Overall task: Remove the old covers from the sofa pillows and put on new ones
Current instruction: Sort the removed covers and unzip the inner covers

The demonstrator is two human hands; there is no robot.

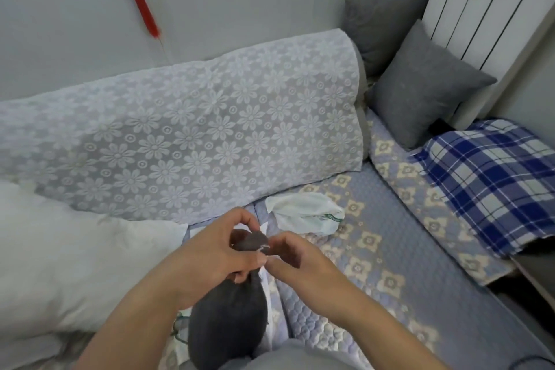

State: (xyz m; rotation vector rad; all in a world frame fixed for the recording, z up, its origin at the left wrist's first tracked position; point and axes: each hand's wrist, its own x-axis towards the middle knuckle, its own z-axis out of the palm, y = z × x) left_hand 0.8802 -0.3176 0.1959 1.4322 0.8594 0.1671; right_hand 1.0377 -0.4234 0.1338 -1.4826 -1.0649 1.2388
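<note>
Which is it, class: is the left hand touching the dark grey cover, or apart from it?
Touching. The head view shows the left hand with its fingers curled round the bunched top of the dark grey cover, with no gap between them.

The dark grey cover (231, 318) is matt woven cloth; the sofa throw (192, 135) is lace (floral, slightly sheer); the seat pad (375, 252) is quilted.
</note>
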